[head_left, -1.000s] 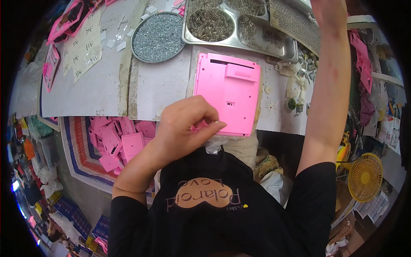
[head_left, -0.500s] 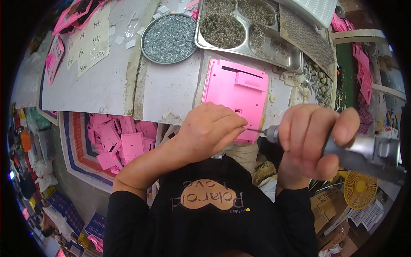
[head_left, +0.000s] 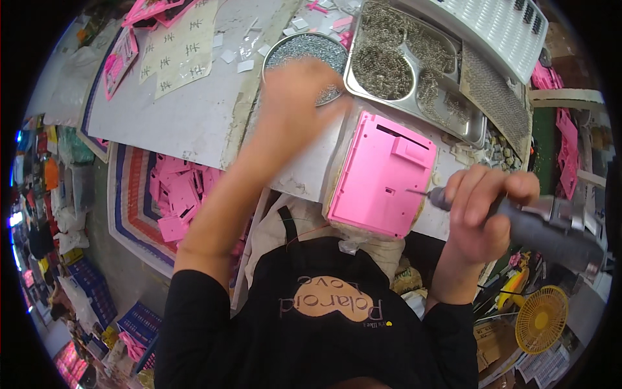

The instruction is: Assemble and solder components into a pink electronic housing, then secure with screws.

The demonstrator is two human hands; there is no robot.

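In my right hand (head_left: 486,211) is a dark grey electric screwdriver (head_left: 551,230), its thin bit pointing left over the lower right part of a pink plastic panel (head_left: 369,185). The panel lies flat at the table's near edge, with a raised block, a long slot and several small holes. My left hand (head_left: 298,97), smeared by motion, is over the near side of a round metal tray (head_left: 265,65) full of small silvery screws (head_left: 308,48). Its fingers are too blurred to read, and part of the tray is hidden behind them.
Beside the round tray stands a divided steel tray (head_left: 351,84) with small metal parts. A striped bag (head_left: 133,194) of pink panels sits below the table's left side. Pink frames and a paper sheet (head_left: 184,48) lie far left. A yellow fan (head_left: 541,319) is at lower right.
My left hand has left the pink panel and moved up and away to the screw tray. The screwdriver bit has come off the panel's edge hole and now hovers over the panel. The view has shifted.
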